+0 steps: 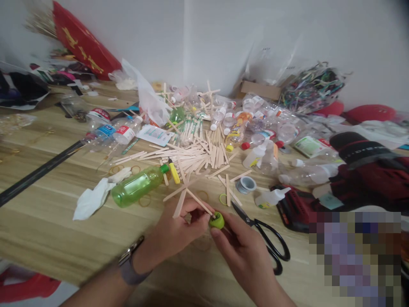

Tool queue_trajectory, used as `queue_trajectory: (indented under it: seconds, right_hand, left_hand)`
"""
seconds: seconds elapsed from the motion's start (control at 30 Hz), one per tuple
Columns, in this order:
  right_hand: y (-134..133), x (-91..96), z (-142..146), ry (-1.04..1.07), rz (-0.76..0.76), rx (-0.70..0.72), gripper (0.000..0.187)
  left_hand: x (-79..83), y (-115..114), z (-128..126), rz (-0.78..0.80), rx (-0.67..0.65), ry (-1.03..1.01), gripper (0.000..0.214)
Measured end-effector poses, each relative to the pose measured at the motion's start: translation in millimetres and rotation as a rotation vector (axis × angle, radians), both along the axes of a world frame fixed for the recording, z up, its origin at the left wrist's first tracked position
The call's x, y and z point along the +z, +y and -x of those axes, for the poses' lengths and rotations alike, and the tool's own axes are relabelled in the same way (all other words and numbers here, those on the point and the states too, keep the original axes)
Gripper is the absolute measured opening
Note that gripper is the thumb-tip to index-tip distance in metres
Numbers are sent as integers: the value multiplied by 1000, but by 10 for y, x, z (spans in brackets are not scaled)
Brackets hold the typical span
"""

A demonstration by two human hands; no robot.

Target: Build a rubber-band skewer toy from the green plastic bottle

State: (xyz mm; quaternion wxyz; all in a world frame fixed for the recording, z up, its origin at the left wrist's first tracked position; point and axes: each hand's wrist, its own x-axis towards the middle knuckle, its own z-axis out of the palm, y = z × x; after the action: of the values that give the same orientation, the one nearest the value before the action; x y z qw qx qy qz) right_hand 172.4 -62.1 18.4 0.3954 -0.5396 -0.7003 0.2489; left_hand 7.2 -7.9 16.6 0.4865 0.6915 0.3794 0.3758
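Note:
My left hand [175, 228], with a watch on its wrist, is closed on a crossed assembly of flat wooden craft sticks [180, 202]. One thin stick of it runs down to a small round lime-green piece [217, 220] with a dark middle, perhaps a bottle cap. My right hand [247, 249] pinches this green piece between thumb and fingers. The stick's end meets the piece; whether it is fixed there I cannot tell. Black-handled scissors [273, 241] lie just right of my right hand. A green plastic bottle [137, 187] lies on its side beyond my left hand.
Loose craft sticks [198, 155] are heaped mid-table, with a yellow-handled tool [174, 171] near them. Clear plastic bottles lie behind. To the right are a wire spool [246, 184], a glue bottle [270, 198] and a red-black power tool [367, 179]. White tissue [96, 196] lies left.

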Motion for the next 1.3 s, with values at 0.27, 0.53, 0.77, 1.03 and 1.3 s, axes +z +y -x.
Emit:
queue_trajectory:
  seconds: [0.27, 0.53, 0.77, 1.03, 1.3]
  right_hand:
    - [30, 65, -7, 23, -17, 37, 23]
    - [29, 58, -1, 142, 76, 91, 22]
    - [31, -155, -8, 396, 304, 5, 36]
    - [14, -249, -13, 382, 331, -5, 22]
    - [107, -14, -241, -244, 262, 29, 16]
  left_hand:
    - [49, 27, 48, -59, -44, 42, 14]
    - [55, 11, 45, -107, -35, 78, 15]
    - [11, 42, 40, 32, -3, 37, 17]
    - [51, 87, 12, 87, 25, -74, 18]
    - [-22, 281, 147, 77, 508, -151, 25]
